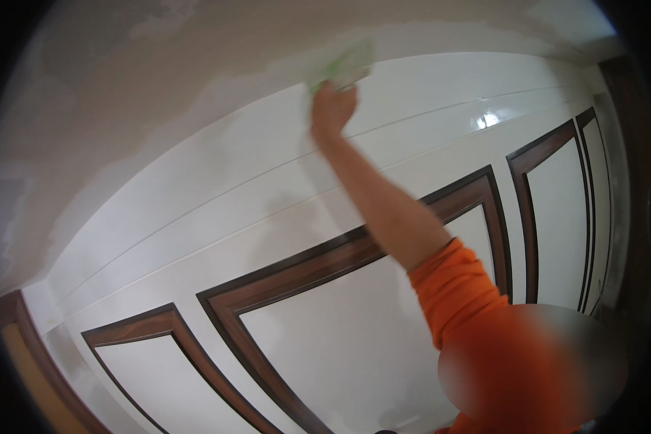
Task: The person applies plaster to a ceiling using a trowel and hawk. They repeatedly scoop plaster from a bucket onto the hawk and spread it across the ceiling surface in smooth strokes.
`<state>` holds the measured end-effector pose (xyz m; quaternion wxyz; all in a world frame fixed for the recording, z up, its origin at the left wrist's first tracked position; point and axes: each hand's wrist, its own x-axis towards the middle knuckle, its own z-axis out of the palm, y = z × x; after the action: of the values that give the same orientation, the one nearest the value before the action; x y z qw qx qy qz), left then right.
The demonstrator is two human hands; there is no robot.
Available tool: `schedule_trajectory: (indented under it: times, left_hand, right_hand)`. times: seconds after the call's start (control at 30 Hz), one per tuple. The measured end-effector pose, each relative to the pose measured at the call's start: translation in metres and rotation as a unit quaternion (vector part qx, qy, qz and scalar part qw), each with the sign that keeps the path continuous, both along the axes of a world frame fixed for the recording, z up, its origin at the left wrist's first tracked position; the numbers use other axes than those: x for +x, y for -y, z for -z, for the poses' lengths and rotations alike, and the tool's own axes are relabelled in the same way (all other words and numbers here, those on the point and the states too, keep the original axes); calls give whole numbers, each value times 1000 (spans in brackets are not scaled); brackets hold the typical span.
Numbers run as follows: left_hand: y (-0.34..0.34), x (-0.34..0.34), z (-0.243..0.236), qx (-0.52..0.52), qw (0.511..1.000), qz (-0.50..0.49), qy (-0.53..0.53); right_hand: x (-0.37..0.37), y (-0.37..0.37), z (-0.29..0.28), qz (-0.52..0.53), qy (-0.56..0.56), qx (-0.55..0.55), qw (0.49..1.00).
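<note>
Green-white tool point(354, 64) in right hand point(331, 110); long axis slants up rightward.

1. My right grip point(331, 112) is before the wall point(249, 166), near its top.
2. The held thing point(351, 65) overlaps the line where wall meets ceiling point(159, 87).
3. Behind my arm point(390, 210), the middle panel point(340, 333) sits between the left panel point(148, 369) and right panel point(557, 217).

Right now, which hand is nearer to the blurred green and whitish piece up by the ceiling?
Right: the right hand has the piece in its grip. The left hand is out of view, so its position can't be told.
</note>
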<state>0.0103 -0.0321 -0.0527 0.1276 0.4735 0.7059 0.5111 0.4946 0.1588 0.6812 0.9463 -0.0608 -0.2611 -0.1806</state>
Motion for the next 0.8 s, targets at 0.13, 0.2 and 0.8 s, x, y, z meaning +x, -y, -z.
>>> schedule_trajectory:
  times: [0.13,0.2,0.8]
  left_hand:
    - [7,4,7,-5,1000,-13,9]
    - [-11,-6,-3,3,1000,9,-6]
    - [6,-1,5,-3,1000,-12,9]
  right_hand:
    - [38,73,-40,-268,10,85,960]
    - [55,79,-73,-131,23,71,989]
    - [78,106,-37,294,-86,-87,948]
